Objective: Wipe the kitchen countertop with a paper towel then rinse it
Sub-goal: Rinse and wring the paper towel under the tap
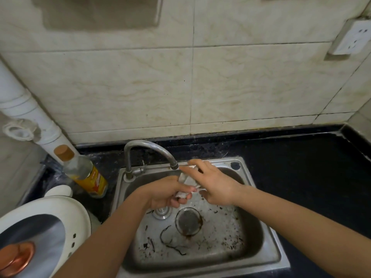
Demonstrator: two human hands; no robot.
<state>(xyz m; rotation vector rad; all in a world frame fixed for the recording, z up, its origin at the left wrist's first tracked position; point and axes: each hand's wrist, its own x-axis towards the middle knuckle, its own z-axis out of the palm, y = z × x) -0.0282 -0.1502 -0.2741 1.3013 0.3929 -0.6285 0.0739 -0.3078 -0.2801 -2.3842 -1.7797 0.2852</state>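
Head view: your black countertop (301, 167) holds the steel sink (267, 237), with a white appliance (66, 213) at its front left corner and a bottle (84, 173) behind that. The faucet (144, 145) rises from the sink's back left corner. Over the basin, your left hand (166, 192) curls round the crumpled paper towel (187, 180) at its lower end. Your right hand (216, 185) pinches its upper end under the spout.

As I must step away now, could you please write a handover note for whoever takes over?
Left hand grips the towel at its lower end.
Right hand holds its top, just under the faucet spout, over the sink.
Done: towel brought to the spout. I cannot tell whether the countertop was wiped.
Left: rinse the towel. No running water is visible.
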